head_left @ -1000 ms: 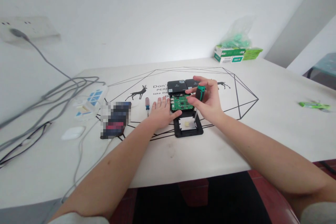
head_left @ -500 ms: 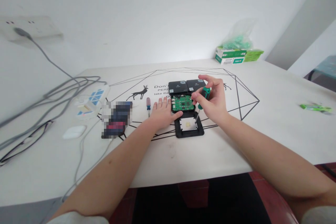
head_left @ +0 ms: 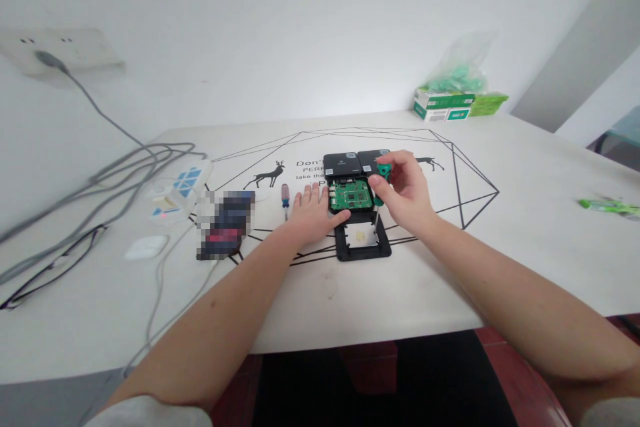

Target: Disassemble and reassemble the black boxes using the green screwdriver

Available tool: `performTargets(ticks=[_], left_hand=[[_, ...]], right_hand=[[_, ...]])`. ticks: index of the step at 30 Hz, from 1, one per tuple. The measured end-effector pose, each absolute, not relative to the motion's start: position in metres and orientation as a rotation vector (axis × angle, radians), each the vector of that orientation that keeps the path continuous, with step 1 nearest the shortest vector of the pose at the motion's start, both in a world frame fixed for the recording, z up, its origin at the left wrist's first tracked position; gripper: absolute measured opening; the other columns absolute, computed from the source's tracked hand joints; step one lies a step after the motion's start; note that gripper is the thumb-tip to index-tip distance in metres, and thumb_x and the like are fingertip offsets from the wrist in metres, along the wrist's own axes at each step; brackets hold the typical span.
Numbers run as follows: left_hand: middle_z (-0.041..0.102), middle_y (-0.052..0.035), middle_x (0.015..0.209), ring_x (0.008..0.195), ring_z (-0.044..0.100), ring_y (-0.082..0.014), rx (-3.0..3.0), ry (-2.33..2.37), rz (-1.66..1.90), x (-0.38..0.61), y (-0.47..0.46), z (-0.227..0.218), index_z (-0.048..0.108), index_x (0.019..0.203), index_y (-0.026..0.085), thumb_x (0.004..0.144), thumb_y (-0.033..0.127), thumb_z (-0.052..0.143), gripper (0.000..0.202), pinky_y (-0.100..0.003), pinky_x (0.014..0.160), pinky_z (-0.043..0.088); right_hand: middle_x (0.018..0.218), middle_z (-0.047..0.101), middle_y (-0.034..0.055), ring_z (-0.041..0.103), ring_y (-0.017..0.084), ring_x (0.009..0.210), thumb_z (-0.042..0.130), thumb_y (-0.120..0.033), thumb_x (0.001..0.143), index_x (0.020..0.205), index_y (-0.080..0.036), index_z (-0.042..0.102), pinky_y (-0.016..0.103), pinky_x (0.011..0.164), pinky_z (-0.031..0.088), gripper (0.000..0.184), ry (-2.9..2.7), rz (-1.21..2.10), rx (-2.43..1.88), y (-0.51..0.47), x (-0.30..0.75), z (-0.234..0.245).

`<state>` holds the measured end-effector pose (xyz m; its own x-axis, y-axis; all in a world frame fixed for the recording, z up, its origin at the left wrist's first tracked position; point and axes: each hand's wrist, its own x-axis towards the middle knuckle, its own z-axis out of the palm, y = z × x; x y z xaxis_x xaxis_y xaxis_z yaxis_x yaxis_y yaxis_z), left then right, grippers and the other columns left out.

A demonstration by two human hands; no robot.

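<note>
My right hand [head_left: 406, 192] is closed on a green screwdriver [head_left: 383, 180], held nearly upright. The screwdriver's tip points down at the right edge of a metal plate [head_left: 354, 236] set in a black cover [head_left: 367, 255]; whether it touches a screw is too small to tell. My left hand [head_left: 314, 215] lies flat with fingers spread, its thumb at the cover's upper left corner. Just beyond the cover, a green circuit board [head_left: 351, 195] sits in a black case. Left of my left hand lies a second screwdriver [head_left: 285, 197] with a reddish and blue handle.
Two black boxes [head_left: 342, 164] lie behind the circuit board. At left are a pixelated phone-like object [head_left: 226, 223], a white mouse [head_left: 146, 247], a power strip [head_left: 181, 190] and grey cables. Green and white boxes [head_left: 443, 104] with a plastic bag stand at the back right.
My right hand has turned the screwdriver more upright, and its raised fingers have curled in around the handle. My left hand stays in place. The whole view has shifted slightly.
</note>
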<state>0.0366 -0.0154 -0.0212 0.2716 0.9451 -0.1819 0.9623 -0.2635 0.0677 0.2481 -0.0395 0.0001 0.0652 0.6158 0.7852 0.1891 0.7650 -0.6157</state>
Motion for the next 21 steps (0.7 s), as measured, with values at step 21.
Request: performTargets(ticks=[21], left_hand=[[0.001,-0.0210,0.179,0.167,0.003,-0.0397,2.374,1.781,-0.139,0.036,-0.014,-0.024,0.012,0.173,0.005,0.100,0.082,0.023,0.107,-0.056,0.134,0.010]], right_hand=[[0.103,0.068,0.0022,0.066,0.017,0.079,0.068,-0.055,0.098,0.110,-0.032,0.067,0.035,0.067,0.060,0.026,-1.337,0.594,-0.682,-0.052,0.242,0.003]])
